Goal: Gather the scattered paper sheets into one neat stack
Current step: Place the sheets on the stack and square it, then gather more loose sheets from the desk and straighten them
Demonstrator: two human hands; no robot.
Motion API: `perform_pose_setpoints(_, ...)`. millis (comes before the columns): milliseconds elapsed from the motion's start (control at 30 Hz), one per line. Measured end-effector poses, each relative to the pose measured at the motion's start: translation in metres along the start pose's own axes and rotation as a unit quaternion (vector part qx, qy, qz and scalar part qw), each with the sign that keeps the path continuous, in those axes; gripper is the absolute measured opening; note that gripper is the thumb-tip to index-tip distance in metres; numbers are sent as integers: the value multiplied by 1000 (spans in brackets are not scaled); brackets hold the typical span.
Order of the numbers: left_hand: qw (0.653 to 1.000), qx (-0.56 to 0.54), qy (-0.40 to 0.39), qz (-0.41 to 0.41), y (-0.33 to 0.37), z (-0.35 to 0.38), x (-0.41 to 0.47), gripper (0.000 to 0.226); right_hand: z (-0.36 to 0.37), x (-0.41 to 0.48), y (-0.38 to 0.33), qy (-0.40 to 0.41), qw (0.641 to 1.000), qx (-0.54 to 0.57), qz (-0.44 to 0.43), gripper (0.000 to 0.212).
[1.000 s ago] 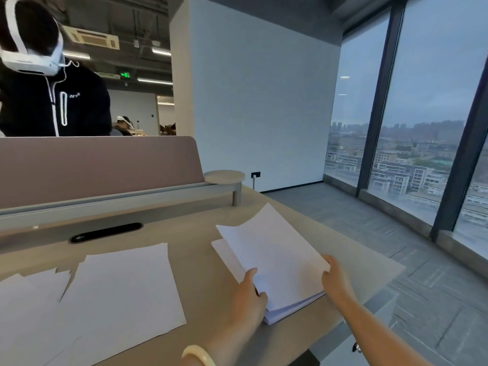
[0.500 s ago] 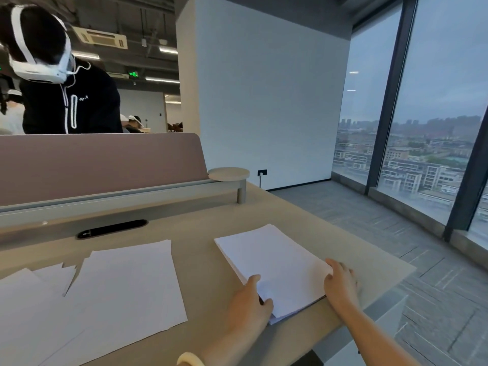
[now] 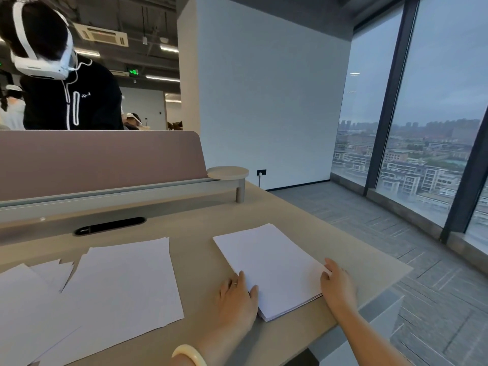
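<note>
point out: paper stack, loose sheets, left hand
paper stack (image 3: 266,262): head view, middle of its top sheet
loose sheets (image 3: 124,283): head view, middle of the topmost sheet
left hand (image 3: 237,299): head view, back of the hand

1. A small white mark (image 3: 86,95) sits on the chest of the black hoodie (image 3: 100,101) worn by the person behind the divider, and it is too small to read.
2. A green lit ceiling sign (image 3: 134,72) glows in the background, with its symbols blurred beyond reading.
3. The paper sheets (image 3: 124,281) and the stack (image 3: 269,265) on the table show blank faces.
</note>
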State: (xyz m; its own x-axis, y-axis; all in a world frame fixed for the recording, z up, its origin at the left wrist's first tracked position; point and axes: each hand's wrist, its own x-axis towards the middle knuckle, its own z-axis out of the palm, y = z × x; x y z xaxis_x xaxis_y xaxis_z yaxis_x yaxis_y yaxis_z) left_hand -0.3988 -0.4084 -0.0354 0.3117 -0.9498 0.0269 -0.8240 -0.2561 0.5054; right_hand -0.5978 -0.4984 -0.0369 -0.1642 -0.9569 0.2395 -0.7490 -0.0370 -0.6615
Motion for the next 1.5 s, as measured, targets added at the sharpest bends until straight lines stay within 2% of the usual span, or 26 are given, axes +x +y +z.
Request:
perform_pose_setpoints(200, 997, 72, 12, 23, -2, 3, 1, 65, 0, -4, 0, 27, 999, 22, 7, 42)
perform_pose_setpoints(233, 996, 86, 11, 26, -2, 5, 0, 73, 0, -4, 0, 29, 999, 19, 3, 42)
perform_pose_setpoints(300, 993, 107, 23, 47, -3, 10, 0, 116, 0, -5, 0, 31, 999, 8, -7, 42)
perform_pose_setpoints(333, 993, 104, 27, 43, -4, 10, 1, 129, 0, -5, 0, 32, 999, 3, -10, 42)
perform_pose_setpoints(433, 994, 100, 22, 36, -7, 13, 3, 131, 0, -4, -1, 29, 999, -1, -14, 41)
perform_pose_setpoints(467, 992, 119, 8, 47, -6, 12, 2, 131, 0, -5, -1, 28, 1000, 0, -13, 42)
perform_pose_setpoints(500, 992, 114, 1, 47, -7, 13, 2, 118, 0, -5, -1, 26, 1000, 4, -11, 42)
perform_pose_setpoints(567, 995, 92, -7, 30, -7, 12, 1, 75, 0, -4, 0, 21, 1000, 9, -12, 42)
perform_pose_setpoints(667, 1000, 16, 0, 20, -8, 4, -1, 57, -1, -5, -2, 28, 999, -5, -23, 43)
perform_pose_setpoints(800, 991, -137, -11, 8, -12, -11, -2, 60, -5, -21, -18, 43, 998, 0, -51, 46)
perform_pose_setpoints(1000, 980, -186, 63, 11, -46, -60, -17, 61, 8, -59, -85, 15, 992, 33, -123, 44)
perform_pose_setpoints(1100, 985, -129, 109, -17, -83, -93, -32, 61, 29, -87, -123, -36, 984, 65, -164, 44)
perform_pose_setpoints(1300, 975, -23, 186, -118, -200, -171, -76, 64, 95, -157, -193, -235, 956, 59, -164, 59)
perform_pose_setpoints(1400, 958, 23, 214, -188, -262, -206, -102, 66, 119, -181, -212, -261, 951, 65, -152, 64)
perform_pose_setpoints(1500, 935, 46, 235, -261, -324, -239, -132, 72, 141, -196, -238, -240, 954, 11, -178, 65)
